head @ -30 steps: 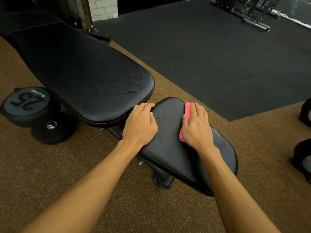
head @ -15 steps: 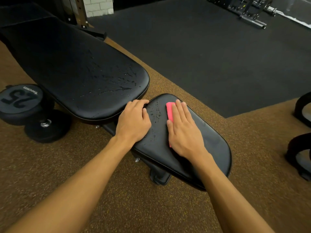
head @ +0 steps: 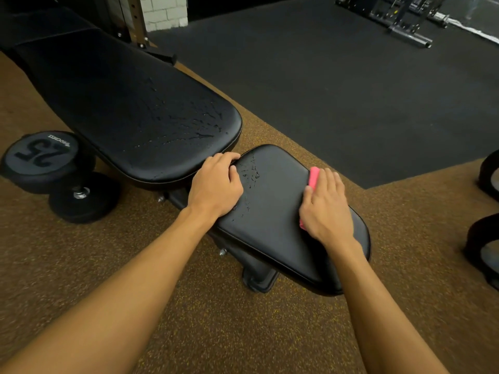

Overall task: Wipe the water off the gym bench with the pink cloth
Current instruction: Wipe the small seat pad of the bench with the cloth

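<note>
The black gym bench has a long back pad (head: 129,103) and a small seat pad (head: 278,211). Water drops lie on the near end of the back pad and on the left part of the seat pad (head: 249,179). My right hand (head: 326,209) presses the folded pink cloth (head: 313,176) flat on the right side of the seat pad, fingers straight; most of the cloth is hidden under the hand. My left hand (head: 216,184) rests on the seat pad's left corner, its fingers curled over the edge.
A black 25 dumbbell (head: 48,163) lies on the brown floor left of the bench. Black rubber matting (head: 351,90) covers the floor beyond, with a rack and barbell (head: 410,25) at the far right. Dark round weights (head: 486,211) sit at the right edge.
My right hand slid the pink cloth left across the seat pad, then back to the pad's right side. My left hand has stayed on the left corner.
</note>
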Demonstrator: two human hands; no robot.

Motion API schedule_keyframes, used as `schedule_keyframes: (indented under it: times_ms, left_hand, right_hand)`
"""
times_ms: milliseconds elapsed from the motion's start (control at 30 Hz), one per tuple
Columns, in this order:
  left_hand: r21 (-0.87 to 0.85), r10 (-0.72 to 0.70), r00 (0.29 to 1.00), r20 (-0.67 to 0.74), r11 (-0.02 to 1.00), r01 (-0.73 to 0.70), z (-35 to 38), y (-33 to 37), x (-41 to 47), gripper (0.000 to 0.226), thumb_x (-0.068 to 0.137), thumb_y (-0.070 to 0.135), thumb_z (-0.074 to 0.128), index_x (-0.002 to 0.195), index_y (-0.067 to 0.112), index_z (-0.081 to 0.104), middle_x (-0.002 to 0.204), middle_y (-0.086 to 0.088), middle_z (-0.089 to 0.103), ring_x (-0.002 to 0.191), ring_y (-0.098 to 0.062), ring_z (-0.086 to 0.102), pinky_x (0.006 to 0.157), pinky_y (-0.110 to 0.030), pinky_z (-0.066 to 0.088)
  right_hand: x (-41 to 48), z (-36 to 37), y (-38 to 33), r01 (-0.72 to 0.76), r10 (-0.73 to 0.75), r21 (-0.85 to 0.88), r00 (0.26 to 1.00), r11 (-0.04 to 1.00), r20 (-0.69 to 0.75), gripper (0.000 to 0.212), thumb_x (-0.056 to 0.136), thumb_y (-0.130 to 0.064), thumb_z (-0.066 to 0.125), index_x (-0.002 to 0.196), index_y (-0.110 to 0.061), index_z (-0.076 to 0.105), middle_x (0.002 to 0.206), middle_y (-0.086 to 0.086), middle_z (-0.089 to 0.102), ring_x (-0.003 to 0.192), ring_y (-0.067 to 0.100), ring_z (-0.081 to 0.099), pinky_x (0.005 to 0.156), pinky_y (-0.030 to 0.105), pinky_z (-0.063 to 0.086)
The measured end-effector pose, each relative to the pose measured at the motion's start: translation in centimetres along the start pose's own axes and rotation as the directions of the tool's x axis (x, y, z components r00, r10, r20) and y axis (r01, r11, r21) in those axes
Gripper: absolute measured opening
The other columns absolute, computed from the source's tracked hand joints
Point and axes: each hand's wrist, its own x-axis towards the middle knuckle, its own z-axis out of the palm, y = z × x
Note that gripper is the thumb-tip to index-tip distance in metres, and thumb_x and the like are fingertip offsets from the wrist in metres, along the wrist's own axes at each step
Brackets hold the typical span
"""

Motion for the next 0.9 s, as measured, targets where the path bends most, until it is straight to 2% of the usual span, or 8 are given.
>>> schedule_keyframes:
  times_ms: [67,167,267,467,600,700,767,900]
  left_hand:
    - [-0.009,0.001,1.000,-0.001,1.000,-0.001,-0.1,0.1,0.0,0.037,0.105,0.024,0.048,0.140,0.025,0.061,0.134,0.007,0.065,0.128,-0.013,0.055,0.106,-0.032,0.042]
    - [-0.024,-0.023,0.999,-0.030,0.999,0.022,-0.3,-0.1,-0.1,0.036,0.105,0.024,0.049,0.138,0.025,0.063,0.135,0.007,0.065,0.128,-0.013,0.057,0.110,-0.034,0.046]
    - [-0.031,-0.049,0.998,-0.051,0.998,0.047,-0.1,-0.1,-0.6,0.035,0.104,0.024,0.051,0.136,0.025,0.065,0.134,0.007,0.067,0.125,-0.012,0.060,0.107,-0.034,0.049]
    - [-0.047,-0.117,0.987,-0.109,0.992,0.113,0.0,-0.1,-0.8,0.031,0.100,0.026,0.054,0.126,0.028,0.070,0.122,0.011,0.072,0.114,-0.011,0.066,0.100,-0.039,0.055]
    - [-0.040,-0.127,0.983,-0.130,0.992,0.123,0.0,0.1,-0.6,0.031,0.097,0.027,0.054,0.123,0.028,0.071,0.118,0.011,0.074,0.111,-0.013,0.068,0.099,-0.043,0.056]
    - [-0.045,-0.129,0.983,-0.129,0.991,0.124,0.0,0.1,-0.8,0.030,0.098,0.027,0.054,0.123,0.027,0.071,0.118,0.012,0.074,0.111,-0.012,0.068,0.099,-0.043,0.056]
    - [-0.050,-0.130,0.983,-0.128,0.991,0.124,0.0,0.1,-0.8,0.030,0.098,0.026,0.054,0.123,0.027,0.071,0.118,0.012,0.074,0.111,-0.011,0.068,0.099,-0.042,0.056]
    - [-0.061,-0.130,0.984,-0.118,0.991,0.123,-0.1,0.2,-0.6,0.031,0.098,0.026,0.054,0.124,0.027,0.071,0.118,0.013,0.074,0.110,-0.010,0.068,0.098,-0.040,0.057]
  right_hand:
    - [0.5,0.2,-1.6,0.186,-0.186,-0.001,0.982,0.983,0.020,0.063,0.114,-0.033,0.024,0.168,-0.001,0.010,0.177,0.016,0.007,0.165,0.028,-0.001,0.134,0.041,0.000]
    - [0.2,0.5,-1.5,0.482,-0.482,0.021,0.874,0.876,0.061,0.064,0.115,-0.040,0.025,0.170,-0.014,0.005,0.178,0.001,-0.002,0.163,0.013,-0.013,0.129,0.025,-0.013]
    - [0.6,0.2,0.3,0.475,-0.477,0.039,0.877,0.879,0.067,0.062,0.115,-0.041,0.023,0.170,-0.018,0.007,0.178,-0.005,-0.001,0.162,0.006,-0.012,0.123,0.014,-0.017]
    - [5.1,0.7,-3.6,0.360,-0.363,0.064,0.931,0.931,0.043,0.060,0.116,-0.033,0.023,0.169,-0.007,0.010,0.178,0.008,0.004,0.165,0.022,-0.005,0.130,0.028,-0.009]
    - [5.6,0.7,-4.9,0.579,-0.584,0.075,0.808,0.812,0.076,0.058,0.116,-0.031,0.028,0.170,-0.016,0.013,0.178,0.000,0.007,0.164,0.017,-0.006,0.133,0.034,-0.003]
    - [3.9,0.4,-3.0,0.700,-0.711,0.122,0.692,0.703,0.126,0.057,0.116,-0.037,0.026,0.170,-0.027,0.014,0.177,-0.011,0.005,0.163,0.006,-0.009,0.131,0.025,-0.005]
    - [3.7,0.2,-1.2,0.681,-0.692,0.122,0.713,0.722,0.113,0.057,0.115,-0.039,0.025,0.170,-0.027,0.016,0.177,-0.011,0.009,0.163,0.005,-0.006,0.132,0.026,-0.002]
    - [5.8,0.3,-2.0,0.488,-0.493,0.090,0.868,0.868,0.051,0.057,0.116,-0.034,0.027,0.169,-0.018,0.020,0.177,-0.002,0.014,0.164,0.015,0.001,0.131,0.025,-0.004]
